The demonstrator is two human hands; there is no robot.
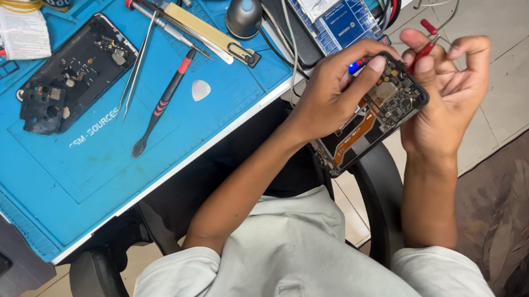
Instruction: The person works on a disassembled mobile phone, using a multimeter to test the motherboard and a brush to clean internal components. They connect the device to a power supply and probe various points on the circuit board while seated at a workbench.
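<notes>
An opened phone [374,118] is held off the mat's edge by the left hand [330,93]; a red probe [424,50] is pinched by the right hand [447,90]. On the blue mat [77,160] lie a phone back cover [74,74], tweezers [135,67] and a white folded label [23,35].

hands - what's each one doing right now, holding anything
Left hand: closed on the opened phone.
Right hand: supports the phone, fingers pinching a red probe.
</notes>
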